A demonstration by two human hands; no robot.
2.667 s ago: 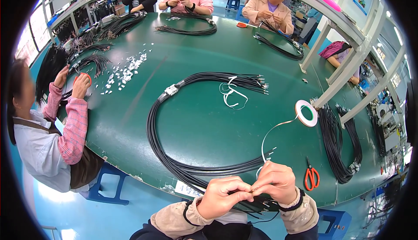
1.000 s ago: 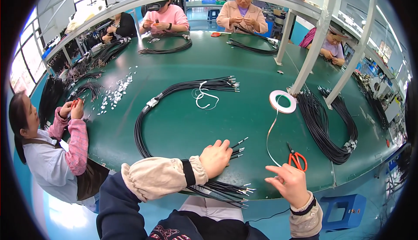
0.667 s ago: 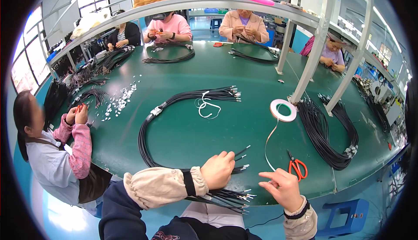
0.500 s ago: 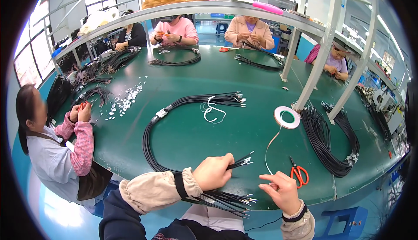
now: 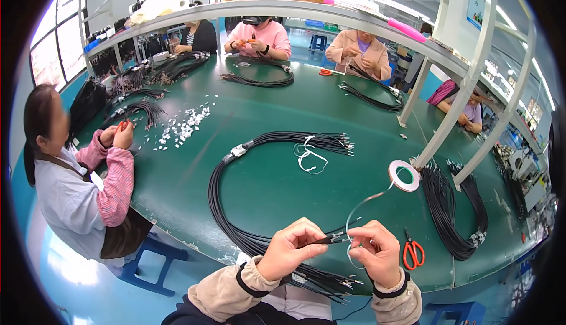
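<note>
Left hand (image 5: 290, 249) is pinching a thin black cable end (image 5: 328, 239), holding it out toward the right hand (image 5: 375, 252), which is curled around a loop of pale tape strip (image 5: 355, 219), fingers closed on it. That strip is running up to the tape roll (image 5: 404, 175) lying flat on the green tabletop (image 5: 265, 107). Just right of the right hand, red-handled scissors (image 5: 413, 251) are sitting on the tabletop. The big black cable bundle (image 5: 236, 207) is curving from under the hands up to the roll's left, with a white cord (image 5: 309, 156) beside its far ends. A person in a pink-sleeved top (image 5: 112, 177) is working far to the left of the roll.
</note>
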